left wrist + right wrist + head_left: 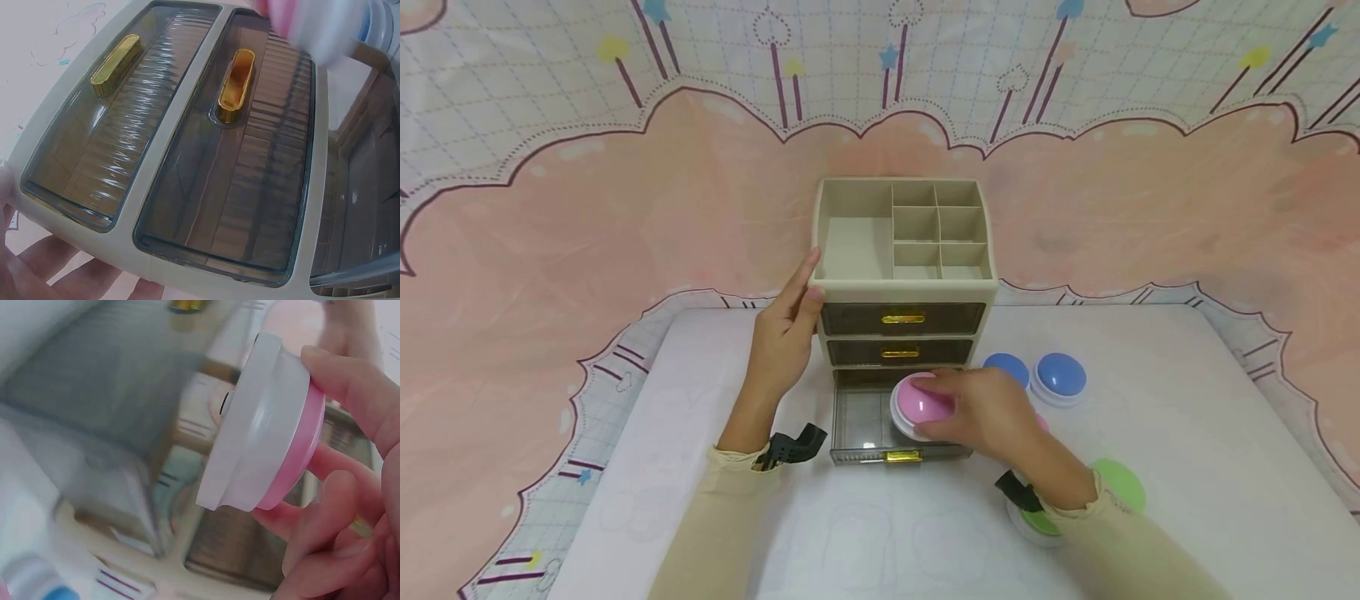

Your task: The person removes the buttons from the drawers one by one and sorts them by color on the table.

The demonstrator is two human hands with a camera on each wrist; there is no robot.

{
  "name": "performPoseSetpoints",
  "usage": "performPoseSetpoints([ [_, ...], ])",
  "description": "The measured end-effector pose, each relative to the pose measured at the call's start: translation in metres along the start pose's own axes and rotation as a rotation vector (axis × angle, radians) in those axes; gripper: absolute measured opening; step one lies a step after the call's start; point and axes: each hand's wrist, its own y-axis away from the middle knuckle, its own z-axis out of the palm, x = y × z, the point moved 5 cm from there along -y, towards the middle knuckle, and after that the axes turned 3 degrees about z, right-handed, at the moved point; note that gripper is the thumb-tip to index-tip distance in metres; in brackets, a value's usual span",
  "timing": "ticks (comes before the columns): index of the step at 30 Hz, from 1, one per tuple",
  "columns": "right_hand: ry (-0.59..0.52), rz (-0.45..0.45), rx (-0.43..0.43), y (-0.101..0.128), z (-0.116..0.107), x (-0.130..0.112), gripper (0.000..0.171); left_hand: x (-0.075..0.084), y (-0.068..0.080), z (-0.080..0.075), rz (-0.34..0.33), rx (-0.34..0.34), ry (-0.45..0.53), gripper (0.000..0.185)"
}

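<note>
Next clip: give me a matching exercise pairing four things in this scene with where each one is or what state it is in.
Things:
1. pink button
2. bottom drawer
3. green button
4. left hand

Places or states:
A. pulled open
B. on the table, partly hidden by the right forearm
C. resting against the side of the organizer
D. held by the right hand over the open drawer

Pairs: 1-D, 2-A, 3-B, 4-C
</note>
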Motion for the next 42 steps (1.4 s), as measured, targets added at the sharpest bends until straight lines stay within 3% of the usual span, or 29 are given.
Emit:
performPoseSetpoints([
  [6,-0.048,0.024,0.068,0.019,-0.032,0.019,0.054,0.000,-0.001,0.000,0.007,-0.004,-0.005,0.047],
  [9,0.000,-0.015,0.144,0.032,-0.049,0.035,0.054,0.000,-0.001,0.000,0.005,-0.006,-0.004,0.047],
  [13,0.071,0.026,0.190,0.049,-0.066,0.063,0.056,-0.001,-0.001,0.000,-0.003,-0.006,-0.002,0.047],
  [17,0.110,0.159,0.143,0.065,-0.076,0.092,0.059,-0.002,-0.001,0.000,-0.010,-0.006,-0.007,0.047],
  [24,0.089,0.413,-0.037,0.088,-0.071,0.133,0.076,-0.002,0.000,0.000,-0.013,-0.005,-0.006,0.047],
  [32,0.077,0.507,-0.077,0.105,-0.055,0.159,0.083,-0.001,0.000,0.001,-0.008,-0.001,-0.004,0.047],
  [42,0.030,0.610,-0.195,0.109,-0.039,0.173,0.087,-0.001,0.000,0.001,-0.014,-0.005,-0.014,0.047],
])
